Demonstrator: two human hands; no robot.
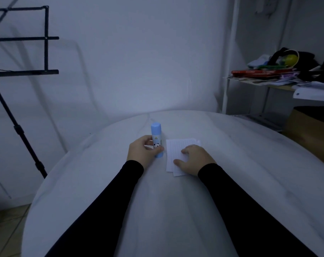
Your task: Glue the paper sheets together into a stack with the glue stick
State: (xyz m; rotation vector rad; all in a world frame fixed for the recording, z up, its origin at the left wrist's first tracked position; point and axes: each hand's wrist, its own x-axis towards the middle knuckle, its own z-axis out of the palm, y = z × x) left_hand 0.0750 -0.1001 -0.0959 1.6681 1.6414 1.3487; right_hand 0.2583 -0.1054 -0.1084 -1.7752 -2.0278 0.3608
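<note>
A light blue glue stick (156, 135) with its cap on and a panda picture stands upright on the white table (176, 210). My left hand (141, 152) is wrapped around its lower half. Just to its right lie a few white lined paper sheets (176, 152), loosely overlapped and slightly fanned at the near corner. My right hand (194, 157) rests flat on top of the sheets, fingers spread, covering their right part. Both arms wear black sleeves.
A black music stand on a tripod (20, 71) stands to the left of the table. At the right is a white shelf (280, 84) piled with books and clutter, with a brown cardboard box (309, 130) below it. A white wall is behind.
</note>
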